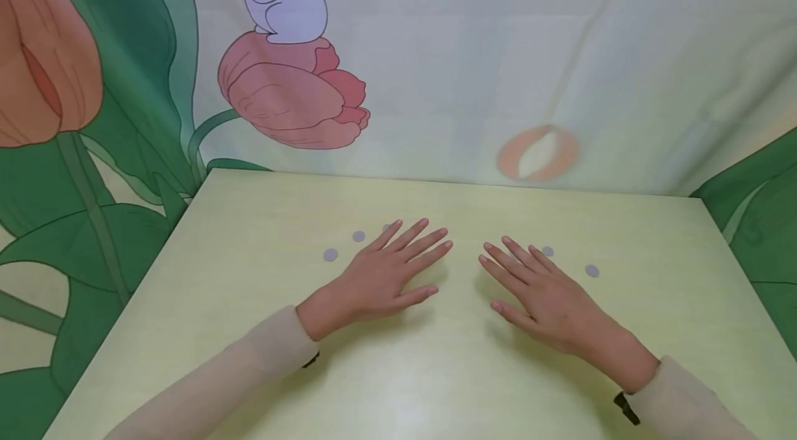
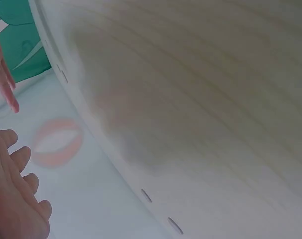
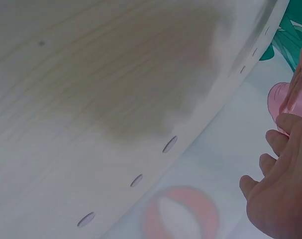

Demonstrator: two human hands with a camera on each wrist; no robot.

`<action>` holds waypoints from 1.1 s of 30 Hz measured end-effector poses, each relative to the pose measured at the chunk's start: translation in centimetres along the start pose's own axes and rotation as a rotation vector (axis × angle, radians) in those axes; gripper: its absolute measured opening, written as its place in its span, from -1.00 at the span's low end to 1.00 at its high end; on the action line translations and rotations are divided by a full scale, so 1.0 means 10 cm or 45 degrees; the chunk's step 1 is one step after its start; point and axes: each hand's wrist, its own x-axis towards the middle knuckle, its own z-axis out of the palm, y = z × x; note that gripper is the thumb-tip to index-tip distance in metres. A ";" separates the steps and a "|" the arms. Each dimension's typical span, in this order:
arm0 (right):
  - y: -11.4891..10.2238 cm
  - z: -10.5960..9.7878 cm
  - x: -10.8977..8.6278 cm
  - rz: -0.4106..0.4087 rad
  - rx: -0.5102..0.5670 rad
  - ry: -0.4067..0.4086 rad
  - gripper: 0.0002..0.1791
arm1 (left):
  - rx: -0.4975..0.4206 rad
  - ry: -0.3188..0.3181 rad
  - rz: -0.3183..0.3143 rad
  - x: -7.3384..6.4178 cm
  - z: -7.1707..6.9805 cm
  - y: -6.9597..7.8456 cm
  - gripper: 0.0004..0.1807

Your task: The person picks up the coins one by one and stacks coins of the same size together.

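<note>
Both hands are held palm down over a pale wooden table point(image 1: 398, 391), fingers spread and straight, with nothing in them. The left hand point(image 1: 386, 277) points inward and away; its little finger overlaps one flat grey round spot point(image 1: 387, 227) in the head view. Two more grey spots point(image 1: 331, 255) lie just to its left. The right hand point(image 1: 554, 301) mirrors it across a narrow gap, with a grey spot point(image 1: 548, 251) beyond its fingers and another grey spot point(image 1: 592, 271) to the right. Shadows of the hands fall on the tabletop. Each wrist view shows its own hand at the side edge.
Behind the table hangs a printed cloth point(image 1: 436, 80) with a white animal on a pink flower point(image 1: 286, 94). Large green leaves point(image 1: 137, 66) and an orange tulip point(image 1: 43, 46) are printed at the left. The table's far edge runs close along the cloth.
</note>
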 end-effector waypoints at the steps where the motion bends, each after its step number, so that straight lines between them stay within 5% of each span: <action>1: 0.01 0.00 -0.01 0.009 0.001 -0.003 -0.26 | -0.001 -0.001 0.001 0.01 0.01 0.01 -0.27; 18: 0.25 -0.04 -0.30 0.077 -0.055 0.025 -0.24 | -0.003 -0.060 -0.016 0.25 0.04 0.15 -0.24; 33: 0.45 -0.07 -0.26 0.190 0.091 -0.069 -0.28 | -0.071 -0.182 -0.125 0.49 0.11 0.26 -0.26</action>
